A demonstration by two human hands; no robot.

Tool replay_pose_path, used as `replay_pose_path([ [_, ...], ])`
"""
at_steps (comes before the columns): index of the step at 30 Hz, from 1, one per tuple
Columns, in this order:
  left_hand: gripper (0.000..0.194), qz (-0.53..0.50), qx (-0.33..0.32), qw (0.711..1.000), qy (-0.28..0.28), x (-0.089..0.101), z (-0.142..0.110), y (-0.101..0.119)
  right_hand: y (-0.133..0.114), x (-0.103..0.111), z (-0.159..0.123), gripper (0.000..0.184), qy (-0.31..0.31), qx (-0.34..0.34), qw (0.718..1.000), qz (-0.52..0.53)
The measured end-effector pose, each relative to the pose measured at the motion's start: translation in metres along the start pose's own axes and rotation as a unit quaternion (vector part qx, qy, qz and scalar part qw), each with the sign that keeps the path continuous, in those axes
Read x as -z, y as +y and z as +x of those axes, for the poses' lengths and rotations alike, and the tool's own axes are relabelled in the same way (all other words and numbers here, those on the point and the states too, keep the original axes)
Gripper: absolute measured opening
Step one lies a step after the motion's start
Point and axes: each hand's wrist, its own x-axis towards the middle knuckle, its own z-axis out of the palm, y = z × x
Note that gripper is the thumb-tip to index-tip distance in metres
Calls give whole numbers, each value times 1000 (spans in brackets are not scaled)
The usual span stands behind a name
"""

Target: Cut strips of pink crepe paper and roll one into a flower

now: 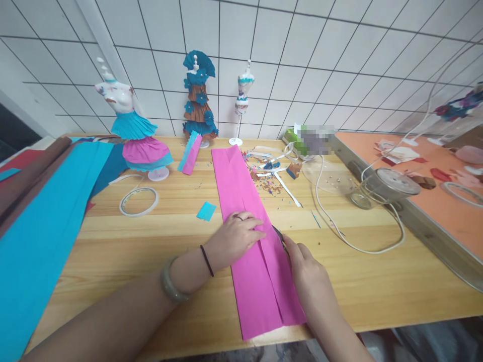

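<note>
A long strip of pink crepe paper [256, 281], folded over on itself, lies lengthwise on the wooden table. My left hand [241, 234] rests on its middle with fingers stretched out, pressing it down. At the strip's right edge, my right hand [307, 266] is closed round dark scissors [279, 235]. The blades reach the paper's edge, and the handles are mostly hidden by my fingers. A small blue paper piece [206, 211] lies left of the strip, and a pink and blue folded piece [190, 153] is farther back.
Dress forms [123, 95] in paper skirts stand along the tiled wall. Tape [139, 201] and blue paper rolls [56, 226] lie left. Paper scraps [271, 183], a white cable [362, 249] and a clear jar [392, 183] are right, beside an orange-topped table [449, 211].
</note>
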Motion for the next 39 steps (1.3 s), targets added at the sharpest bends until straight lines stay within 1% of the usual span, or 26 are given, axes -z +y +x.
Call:
replay_pose_path([
  [5, 21, -3, 6, 1000, 1, 0, 0, 0, 1, -3, 1, 49, 8, -4, 1000, 12],
  [13, 22, -7, 4, 1000, 10, -2, -1, -1, -6, 5, 9, 49, -1, -2, 1000, 20],
  [18, 22, -11, 3, 1000, 12, -1, -1, -1, -4, 0, 9, 42, 15, -6, 1000, -4],
  [23, 22, -11, 9, 1000, 4, 0, -1, -1, -2, -2, 7, 39, 7, -11, 1000, -12],
  [28, 21, -6, 3, 1000, 7, 0, -1, -1, -6, 2, 10, 41, 11, -2, 1000, -20],
  [32, 21, -5, 5, 1000, 10, -1, -2, -1, -6, 1, 12, 44, 7, -5, 1000, -26],
  [39, 22, -8, 9, 1000, 10, -3, -2, -1, -3, -2, 11, 40, 17, -1, 1000, -12],
])
